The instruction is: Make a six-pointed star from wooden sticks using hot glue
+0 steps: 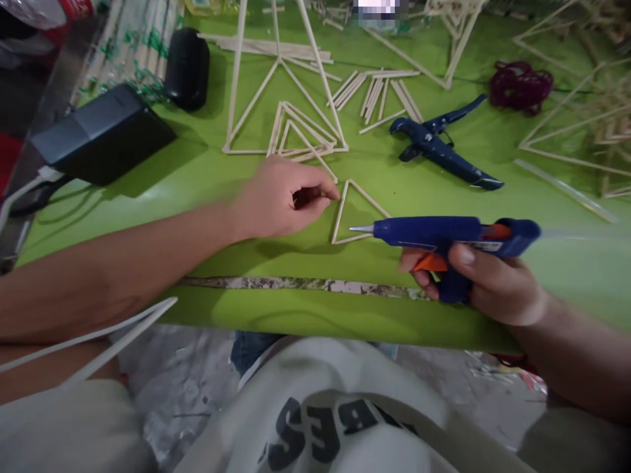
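My right hand (497, 282) grips a blue hot glue gun (428, 230) by its handle, fingers by the orange trigger. The gun's metal nozzle points left, over a small triangle of thin wooden sticks (340, 213) on the green table. Just left of that triangle is my left hand (286, 197), its fingers curled and thumb and index fingertips close together. Whether anything small is between them I cannot make out. Behind it lie nested stick triangles (283, 131), partly hidden by the hand, at the base of a larger stick frame (234, 85).
Blue pliers (434, 144) lie right of centre, near loose short sticks (374, 95). A clear glue stick (566, 190), purple yarn (520, 85) and more stick frames (557, 151) are at right. A power bank (103, 135), black case (187, 69) and packaged sticks (133, 39) stand left.
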Demonstrator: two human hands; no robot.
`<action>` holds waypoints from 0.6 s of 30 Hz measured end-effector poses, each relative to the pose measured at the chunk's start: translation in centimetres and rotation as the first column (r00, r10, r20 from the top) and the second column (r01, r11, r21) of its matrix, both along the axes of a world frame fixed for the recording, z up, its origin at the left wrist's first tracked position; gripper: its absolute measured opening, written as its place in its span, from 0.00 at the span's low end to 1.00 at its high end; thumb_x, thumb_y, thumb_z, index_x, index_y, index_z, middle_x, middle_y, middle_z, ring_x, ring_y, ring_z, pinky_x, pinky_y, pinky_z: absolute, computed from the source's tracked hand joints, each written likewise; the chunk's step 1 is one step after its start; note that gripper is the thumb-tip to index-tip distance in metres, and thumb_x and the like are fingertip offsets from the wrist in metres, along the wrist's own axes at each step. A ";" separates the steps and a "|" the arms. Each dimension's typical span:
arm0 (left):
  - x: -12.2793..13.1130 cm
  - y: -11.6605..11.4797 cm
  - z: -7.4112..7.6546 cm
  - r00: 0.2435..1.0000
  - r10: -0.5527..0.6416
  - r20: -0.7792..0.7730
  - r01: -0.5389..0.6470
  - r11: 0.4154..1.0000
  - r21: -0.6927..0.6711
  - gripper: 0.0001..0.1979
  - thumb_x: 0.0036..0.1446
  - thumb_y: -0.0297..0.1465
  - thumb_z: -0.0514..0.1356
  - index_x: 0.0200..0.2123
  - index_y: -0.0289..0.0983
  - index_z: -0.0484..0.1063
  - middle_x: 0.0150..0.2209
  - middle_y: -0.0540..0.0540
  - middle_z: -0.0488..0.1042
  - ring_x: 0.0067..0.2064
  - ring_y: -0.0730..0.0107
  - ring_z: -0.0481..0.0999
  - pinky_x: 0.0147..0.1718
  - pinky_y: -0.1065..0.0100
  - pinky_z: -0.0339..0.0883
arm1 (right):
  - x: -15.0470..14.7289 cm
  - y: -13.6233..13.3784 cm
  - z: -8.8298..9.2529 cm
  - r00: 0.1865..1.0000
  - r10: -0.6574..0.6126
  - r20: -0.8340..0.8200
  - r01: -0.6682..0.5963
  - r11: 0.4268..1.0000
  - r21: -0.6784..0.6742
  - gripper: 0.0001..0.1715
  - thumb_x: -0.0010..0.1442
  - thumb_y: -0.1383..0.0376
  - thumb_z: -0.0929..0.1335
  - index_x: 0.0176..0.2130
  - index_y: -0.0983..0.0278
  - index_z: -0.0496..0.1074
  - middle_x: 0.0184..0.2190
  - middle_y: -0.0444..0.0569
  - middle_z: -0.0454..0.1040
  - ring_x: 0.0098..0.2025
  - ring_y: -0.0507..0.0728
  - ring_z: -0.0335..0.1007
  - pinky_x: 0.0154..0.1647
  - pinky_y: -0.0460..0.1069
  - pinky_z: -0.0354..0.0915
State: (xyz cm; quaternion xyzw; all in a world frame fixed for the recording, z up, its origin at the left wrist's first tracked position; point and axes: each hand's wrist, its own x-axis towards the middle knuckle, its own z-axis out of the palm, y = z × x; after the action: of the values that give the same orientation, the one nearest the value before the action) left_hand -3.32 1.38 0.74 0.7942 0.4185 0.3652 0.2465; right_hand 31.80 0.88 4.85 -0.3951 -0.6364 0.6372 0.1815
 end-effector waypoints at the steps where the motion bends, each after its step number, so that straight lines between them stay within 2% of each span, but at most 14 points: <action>1: 0.0 0.0 0.0 1.000 0.005 -0.015 -0.005 1.000 0.003 0.10 0.69 0.32 0.66 0.43 0.43 0.91 0.32 0.46 0.88 0.29 0.65 0.83 0.38 0.60 0.83 | 0.1 -0.1 0.2 0.999 -0.034 -0.029 0.034 0.999 -0.011 0.25 0.72 0.36 0.78 0.41 0.50 0.92 0.30 0.49 0.84 0.23 0.58 0.76 0.17 0.53 0.72; 4: 0.2 -0.1 -0.1 0.998 0.014 -0.065 -0.014 1.000 0.002 0.12 0.69 0.33 0.65 0.44 0.44 0.91 0.32 0.47 0.88 0.30 0.64 0.84 0.40 0.59 0.84 | 0.3 -0.4 0.4 0.990 -0.121 -0.076 0.116 0.991 -0.072 0.21 0.67 0.38 0.82 0.41 0.50 0.93 0.35 0.51 0.87 0.23 0.58 0.75 0.17 0.54 0.71; 8: 0.2 -0.1 -0.2 0.994 0.009 -0.111 -0.005 0.999 0.035 0.12 0.70 0.33 0.64 0.44 0.44 0.91 0.32 0.47 0.89 0.29 0.65 0.83 0.37 0.61 0.81 | 0.7 -0.4 -0.3 0.997 -0.069 -0.027 0.066 0.992 -0.106 0.17 0.68 0.40 0.82 0.44 0.47 0.93 0.34 0.51 0.87 0.26 0.61 0.78 0.20 0.56 0.75; 10: 0.1 -0.1 -0.2 0.993 0.004 -0.121 0.003 0.998 0.058 0.13 0.70 0.33 0.63 0.44 0.43 0.91 0.32 0.47 0.89 0.28 0.65 0.83 0.36 0.61 0.79 | 0.7 -0.3 -0.6 0.998 -0.062 0.026 0.065 0.989 -0.131 0.20 0.68 0.39 0.82 0.42 0.50 0.92 0.32 0.51 0.84 0.25 0.59 0.78 0.21 0.54 0.76; 13: 0.0 -0.1 -0.4 0.988 0.016 -0.153 -0.007 0.998 0.057 0.13 0.71 0.33 0.63 0.45 0.45 0.91 0.33 0.47 0.90 0.30 0.64 0.85 0.36 0.61 0.79 | 0.4 -0.4 -0.6 0.992 -0.061 0.114 0.077 0.987 -0.144 0.30 0.69 0.33 0.80 0.39 0.56 0.92 0.28 0.50 0.80 0.24 0.56 0.75 0.22 0.52 0.76; 18: 0.0 0.0 -0.8 0.994 0.013 -0.105 0.001 0.991 0.133 0.12 0.72 0.34 0.64 0.43 0.43 0.91 0.31 0.49 0.88 0.28 0.68 0.83 0.34 0.65 0.79 | 0.0 -0.6 -0.4 0.987 0.010 0.162 0.007 0.994 -0.105 0.29 0.66 0.33 0.81 0.39 0.53 0.92 0.28 0.50 0.80 0.26 0.58 0.75 0.22 0.54 0.74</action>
State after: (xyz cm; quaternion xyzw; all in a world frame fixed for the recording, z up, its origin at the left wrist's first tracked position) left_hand -3.31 1.39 -0.04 0.8257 0.4080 0.3507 0.1696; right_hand 31.79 0.27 4.40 -0.4543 -0.6146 0.6359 0.1077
